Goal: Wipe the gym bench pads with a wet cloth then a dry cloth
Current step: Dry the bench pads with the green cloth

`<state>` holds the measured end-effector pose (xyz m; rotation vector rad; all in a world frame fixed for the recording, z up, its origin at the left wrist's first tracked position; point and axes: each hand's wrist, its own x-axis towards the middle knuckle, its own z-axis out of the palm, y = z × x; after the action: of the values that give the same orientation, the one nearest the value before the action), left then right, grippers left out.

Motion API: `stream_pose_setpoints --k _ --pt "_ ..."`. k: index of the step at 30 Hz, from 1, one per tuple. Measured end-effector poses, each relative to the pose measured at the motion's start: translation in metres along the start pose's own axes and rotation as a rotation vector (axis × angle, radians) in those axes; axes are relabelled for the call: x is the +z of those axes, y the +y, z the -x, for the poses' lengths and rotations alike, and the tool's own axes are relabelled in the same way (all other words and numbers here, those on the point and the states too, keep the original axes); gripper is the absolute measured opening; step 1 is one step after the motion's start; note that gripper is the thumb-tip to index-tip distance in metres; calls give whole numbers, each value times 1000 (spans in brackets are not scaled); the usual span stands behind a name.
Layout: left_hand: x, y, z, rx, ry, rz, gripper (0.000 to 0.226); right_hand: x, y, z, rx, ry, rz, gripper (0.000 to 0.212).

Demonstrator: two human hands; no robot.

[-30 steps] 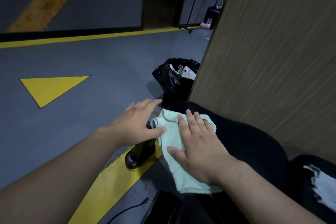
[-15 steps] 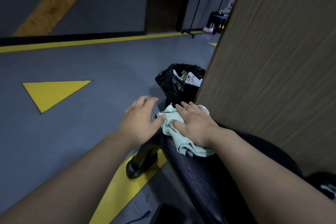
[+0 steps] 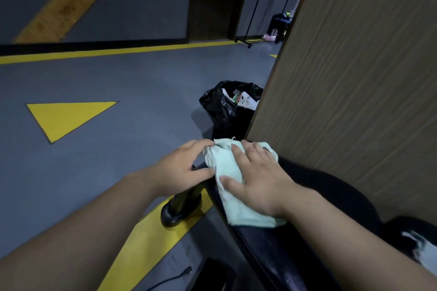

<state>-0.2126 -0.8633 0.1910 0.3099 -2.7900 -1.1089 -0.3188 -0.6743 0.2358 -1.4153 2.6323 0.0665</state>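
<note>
A pale green cloth (image 3: 233, 170) lies over the far end of the black bench pad (image 3: 314, 198). My right hand (image 3: 257, 179) presses flat on the cloth, fingers spread and pointing away from me. My left hand (image 3: 183, 170) rests at the pad's left edge, its fingertips and thumb touching the cloth's bunched left side. A second light cloth (image 3: 423, 251) lies on another black pad at the lower right edge.
A wood-grain panel (image 3: 354, 73) stands close along the right of the bench. A black rubbish bag (image 3: 224, 106) sits on the floor beyond the pad. A black bench foot (image 3: 181, 210) stands on a yellow floor stripe. A cable (image 3: 170, 279) lies below.
The cloth was bunched at the pad's far end half a second ago; it now lies spread out longer toward me under my right hand. My left hand stays at the pad's edge.
</note>
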Motion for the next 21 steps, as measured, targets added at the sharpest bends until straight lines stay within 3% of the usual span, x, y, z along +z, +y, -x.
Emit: stream_pose_setpoints --k 10,13,21 --pt "7 5 6 68 -19 49 69 9 -22 101 49 -71 95 88" --pt "6 1 6 57 21 59 87 11 -22 87 61 -58 107 90" --pt "2 -9 2 2 60 -59 107 -2 -5 -16 99 -6 -19 94"
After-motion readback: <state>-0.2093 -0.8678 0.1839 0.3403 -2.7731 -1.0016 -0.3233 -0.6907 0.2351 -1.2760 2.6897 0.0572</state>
